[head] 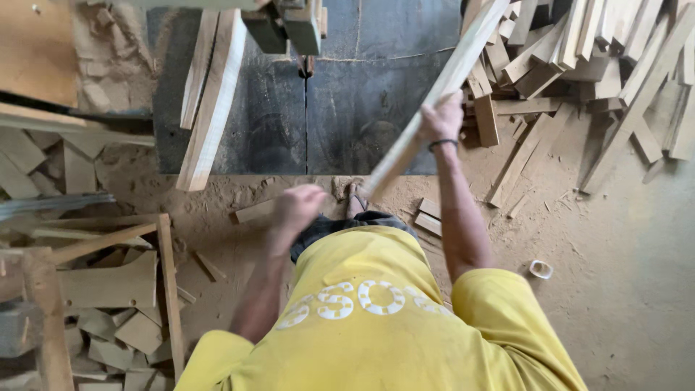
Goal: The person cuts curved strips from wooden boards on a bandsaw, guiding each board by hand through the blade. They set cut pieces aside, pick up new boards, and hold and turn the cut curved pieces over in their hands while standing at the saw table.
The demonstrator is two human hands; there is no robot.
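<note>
My right hand [441,119] grips a long pale wooden strip [434,94], held slanted above the right part of a dark saw table [362,108]; its far end points up toward a wood pile. My left hand [298,206] hangs blurred just below the table's front edge, fingers curled, with nothing visible in it. The saw blade and its guide [305,66] stand at the table's middle back. Two long planks [211,94] lie on the table's left side. A dark band circles my right wrist.
A heap of cut wooden strips [579,58] fills the upper right. Offcuts and boards [108,289] lie stacked at the left. Sawdust covers the floor [622,239], and a small white ring-shaped object [540,269] lies on it at the right.
</note>
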